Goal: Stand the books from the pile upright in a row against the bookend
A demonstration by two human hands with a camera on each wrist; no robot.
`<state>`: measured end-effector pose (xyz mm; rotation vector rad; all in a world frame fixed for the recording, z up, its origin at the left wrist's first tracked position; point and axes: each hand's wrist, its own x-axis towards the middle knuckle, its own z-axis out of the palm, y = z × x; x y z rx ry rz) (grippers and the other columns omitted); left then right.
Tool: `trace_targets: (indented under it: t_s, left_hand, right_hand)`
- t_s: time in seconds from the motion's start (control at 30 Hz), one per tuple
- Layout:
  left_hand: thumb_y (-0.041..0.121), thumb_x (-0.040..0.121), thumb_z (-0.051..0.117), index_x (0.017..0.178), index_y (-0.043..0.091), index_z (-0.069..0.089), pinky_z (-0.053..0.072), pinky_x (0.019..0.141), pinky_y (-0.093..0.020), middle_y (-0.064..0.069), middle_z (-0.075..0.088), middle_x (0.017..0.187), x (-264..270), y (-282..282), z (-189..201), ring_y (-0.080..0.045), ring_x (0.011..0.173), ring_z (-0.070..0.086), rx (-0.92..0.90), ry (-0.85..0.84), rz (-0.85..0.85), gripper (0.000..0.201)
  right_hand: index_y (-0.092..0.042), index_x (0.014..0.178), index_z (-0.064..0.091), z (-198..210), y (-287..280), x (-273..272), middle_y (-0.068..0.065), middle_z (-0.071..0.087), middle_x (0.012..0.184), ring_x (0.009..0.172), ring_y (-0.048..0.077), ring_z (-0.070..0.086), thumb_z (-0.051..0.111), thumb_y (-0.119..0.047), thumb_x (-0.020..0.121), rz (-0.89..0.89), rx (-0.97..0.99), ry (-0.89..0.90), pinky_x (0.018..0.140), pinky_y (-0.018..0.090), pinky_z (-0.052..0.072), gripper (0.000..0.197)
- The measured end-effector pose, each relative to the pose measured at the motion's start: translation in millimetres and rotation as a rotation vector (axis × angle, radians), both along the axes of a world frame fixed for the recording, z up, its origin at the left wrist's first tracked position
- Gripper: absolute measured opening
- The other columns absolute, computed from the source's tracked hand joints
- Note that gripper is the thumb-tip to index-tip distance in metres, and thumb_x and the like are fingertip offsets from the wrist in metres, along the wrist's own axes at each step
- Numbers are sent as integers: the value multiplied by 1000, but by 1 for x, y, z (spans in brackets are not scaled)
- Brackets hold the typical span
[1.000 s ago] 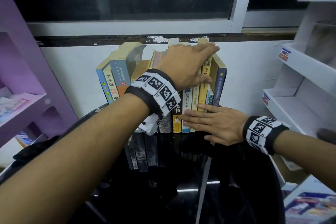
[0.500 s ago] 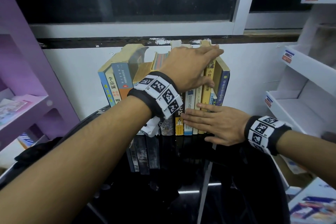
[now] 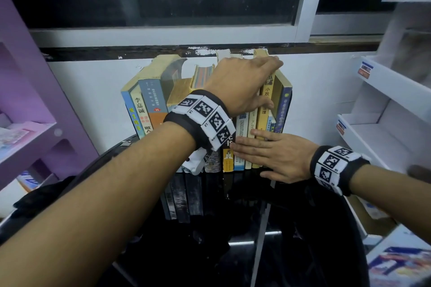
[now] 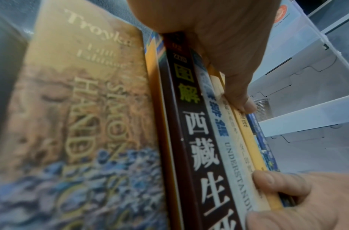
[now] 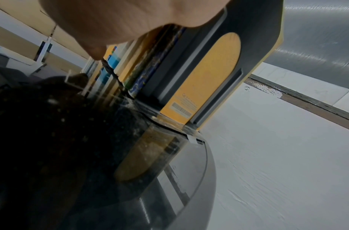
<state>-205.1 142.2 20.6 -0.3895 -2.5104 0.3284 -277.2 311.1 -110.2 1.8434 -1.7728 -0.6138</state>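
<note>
Several books stand upright in a row on the black glossy table against the white wall. My left hand lies across their tops, its thumb down on a yellow spine. My right hand is flat, with straight fingers pressing the lower spines. In the right wrist view a dark grey bookend with an arched cutout stands at the right end of the row, a yellow cover showing through it. The left-end books lean slightly.
A purple shelf unit stands at the left and a white shelf unit at the right. A dark windowsill runs just above the books. A colourful magazine lies at the lower right. Something black sits at the table's left edge.
Both hands stay where they were on the row. Only the view has shifted slightly.
</note>
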Motion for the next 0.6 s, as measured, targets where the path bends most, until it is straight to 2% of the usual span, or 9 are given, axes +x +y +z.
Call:
trace_targets:
  t_s: [0.17, 0.3, 0.47, 0.6]
  left_hand:
    - [68, 82, 54, 148, 28, 29, 49, 87, -39, 9, 37, 153, 5, -4, -1, -21, 121, 56, -12, -3, -21, 81]
    - [64, 88, 48, 150, 30, 26, 47, 92, -39, 11, 32, 155, 8, -7, 1, -18, 129, 50, 14, -21, -25, 74]
    - [47, 95, 48, 146, 23, 37, 43, 100, -37, 3, 45, 147, 17, -13, 5, -21, 128, 50, 126, -78, -132, 57]
    - [40, 96, 46, 139, 16, 48, 35, 107, -34, -4, 54, 139, 34, -26, 7, -21, 127, 50, 202, -8, -247, 50]
  right_hand:
    - [-7, 154, 10, 1, 1, 10, 9, 1, 163, 150, 23, -1, 40, -45, 96, -19, 4, -16, 120, 47, 4, 76]
    - [-7, 154, 12, 6, 1, 20, 10, 2, 162, 150, 24, -1, 43, -44, 94, -39, -11, -27, 120, 48, 4, 77]
    - [-7, 154, 13, 10, 6, 34, 10, 2, 162, 150, 25, -2, 43, -44, 94, -83, 6, -46, 119, 50, 7, 77]
    - [-7, 153, 18, 18, 8, 53, 10, 8, 162, 150, 25, 0, 40, -45, 96, -88, -69, -69, 120, 50, 8, 73]
